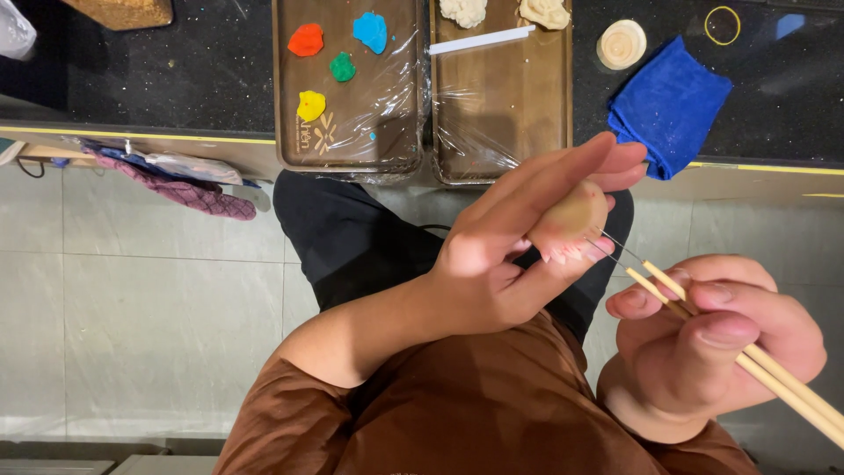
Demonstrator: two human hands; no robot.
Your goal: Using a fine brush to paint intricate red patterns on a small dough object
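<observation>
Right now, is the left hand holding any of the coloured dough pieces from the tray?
No: the left hand holds a tan dough ball, while the coloured pieces lie on the tray.

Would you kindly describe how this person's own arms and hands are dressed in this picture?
Both hands are bare: no gloves, rings or watch show on the left hand or the right hand. The left forearm is uncovered as far as a short brown sleeve. The shirt is the same plain brown, without markings. The right arm is mostly out of view.
</observation>
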